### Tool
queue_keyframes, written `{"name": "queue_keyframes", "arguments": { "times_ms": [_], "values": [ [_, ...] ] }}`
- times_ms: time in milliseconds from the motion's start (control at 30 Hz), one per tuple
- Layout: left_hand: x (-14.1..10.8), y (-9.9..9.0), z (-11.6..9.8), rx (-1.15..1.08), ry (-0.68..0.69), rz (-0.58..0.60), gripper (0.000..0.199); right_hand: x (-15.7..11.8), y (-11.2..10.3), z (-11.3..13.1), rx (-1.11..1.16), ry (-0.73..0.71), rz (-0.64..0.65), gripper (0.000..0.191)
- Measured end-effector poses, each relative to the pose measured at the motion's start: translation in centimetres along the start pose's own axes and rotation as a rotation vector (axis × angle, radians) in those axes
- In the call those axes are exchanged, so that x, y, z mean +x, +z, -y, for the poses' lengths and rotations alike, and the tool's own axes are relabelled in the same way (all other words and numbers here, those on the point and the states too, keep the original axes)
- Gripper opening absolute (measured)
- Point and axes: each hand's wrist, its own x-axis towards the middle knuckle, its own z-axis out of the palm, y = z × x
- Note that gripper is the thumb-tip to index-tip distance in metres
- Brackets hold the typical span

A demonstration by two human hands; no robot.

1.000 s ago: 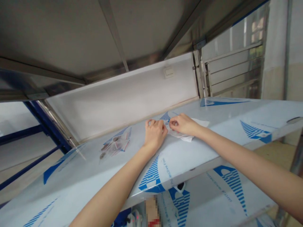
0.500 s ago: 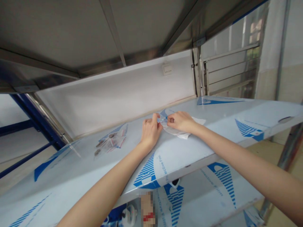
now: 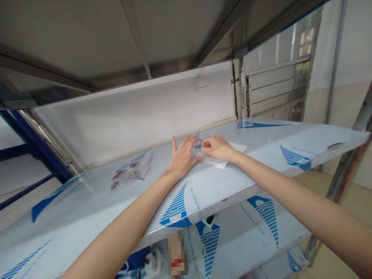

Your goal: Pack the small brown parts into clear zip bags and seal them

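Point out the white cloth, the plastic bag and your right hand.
White cloth (image 3: 216, 162), head view, crumpled middle.
Plastic bag (image 3: 132, 172), head view, middle.
Right hand (image 3: 217, 147), head view, back of hand.

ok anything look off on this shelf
The white sheet by the right hand lies crumpled, unlike the flat blue-printed protective film covering the metal shelf. Further left, a clear zip bag of small metal parts lies loose. Nothing looks spilled.

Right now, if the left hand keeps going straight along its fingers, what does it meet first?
Likely the small clear plastic piece pinched by the right hand, just beyond the left hand's fingertips. Depth is unclear here, so the fingers may pass slightly to one side.
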Motion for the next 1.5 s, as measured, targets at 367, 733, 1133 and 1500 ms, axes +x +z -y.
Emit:
{"name": "queue_keyframes", "arguments": {
  "times_ms": [367,733,1133,1500],
  "values": [
    [0.2,-0.4,-0.4,-0.241,-0.199,-0.021,0.046,0.1,-0.3,-0.3,-0.009,0.134,-0.108,0.038],
    [0.2,-0.5,-0.7,-0.352,-0.245,0.025,0.041,0.4,-2.3,-7.8,-0.363,0.168,-0.149,0.022],
    [0.3,-0.5,-0.9,-0.377,-0.229,0.117,0.041,0.8,0.0,-6.9,-0.621,-0.075,0.116,0.026],
    [0.3,-0.6,-0.9,-0.395,-0.289,0.045,0.034,0.8,-0.2,-7.6,-0.591,-0.005,0.089,0.023]
  ]
}}
